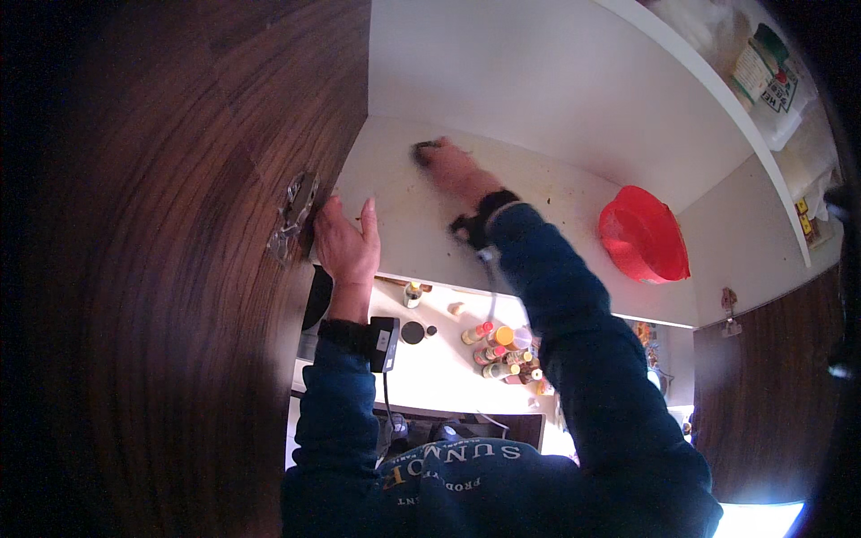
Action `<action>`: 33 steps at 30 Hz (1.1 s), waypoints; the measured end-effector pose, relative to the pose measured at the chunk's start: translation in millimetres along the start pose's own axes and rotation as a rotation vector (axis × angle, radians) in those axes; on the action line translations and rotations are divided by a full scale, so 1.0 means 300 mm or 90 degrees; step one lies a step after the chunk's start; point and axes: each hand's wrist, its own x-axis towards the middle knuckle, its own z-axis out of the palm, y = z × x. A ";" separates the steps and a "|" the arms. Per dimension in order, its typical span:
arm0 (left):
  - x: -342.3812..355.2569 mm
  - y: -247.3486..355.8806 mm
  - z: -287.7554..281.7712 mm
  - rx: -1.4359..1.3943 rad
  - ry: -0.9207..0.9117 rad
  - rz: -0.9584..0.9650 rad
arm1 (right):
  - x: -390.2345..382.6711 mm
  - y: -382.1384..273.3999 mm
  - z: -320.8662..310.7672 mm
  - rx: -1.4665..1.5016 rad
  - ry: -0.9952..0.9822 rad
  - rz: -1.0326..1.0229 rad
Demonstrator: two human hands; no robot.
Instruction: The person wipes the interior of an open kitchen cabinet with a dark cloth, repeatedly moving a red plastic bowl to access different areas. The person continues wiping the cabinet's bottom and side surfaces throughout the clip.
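My right hand [453,172] reaches deep into a white cabinet, low over its shelf [421,224]. The fingers are closed on a small dark thing [423,151] pressed to the shelf near the back left corner; motion blur hides what kind it is. Dark specks and stains are scattered over the shelf around that hand. At the shelf's front left edge rests my left hand [348,244], beside the dark wood-grain door [224,233]. It holds nothing; its thumb stands apart from the fingers, whose tips are partly hidden against the edge.
A red plastic bowl or basket [639,235] stands at the shelf's right end. An upper shelf [717,81] holds bags and packets. Below, several capped bottles and jars [502,350] stand on a white counter [430,381]. A metal hinge [296,211] juts from the left door.
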 end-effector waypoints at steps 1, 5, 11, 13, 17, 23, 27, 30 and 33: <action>-0.003 -0.002 0.000 0.000 0.007 -0.001 | 0.011 -0.091 0.038 -0.013 -0.003 -0.055; -0.004 -0.005 0.001 -0.065 -0.038 -0.030 | -0.188 -0.267 0.061 -0.035 -0.009 -0.113; -0.002 -0.003 0.004 -0.022 -0.057 -0.033 | -0.467 0.128 -0.176 -0.180 -0.067 0.219; -0.004 -0.004 0.006 0.002 -0.079 -0.053 | -0.407 0.203 -0.172 -0.120 0.020 0.216; 0.000 -0.005 0.012 -0.026 -0.071 -0.073 | -0.186 0.036 -0.038 -0.051 0.062 0.134; 0.002 0.000 0.000 -0.043 -0.092 -0.058 | -0.294 -0.182 0.000 -0.073 -0.061 0.032; 0.000 0.016 -0.004 -0.033 -0.100 -0.037 | -0.461 0.138 -0.169 -0.085 0.026 0.128; 0.006 0.023 -0.006 0.012 -0.092 -0.024 | -0.368 0.330 -0.205 -0.159 -0.002 0.203; 0.008 0.024 -0.010 0.029 -0.068 -0.014 | -0.147 0.282 -0.111 -0.053 0.033 0.190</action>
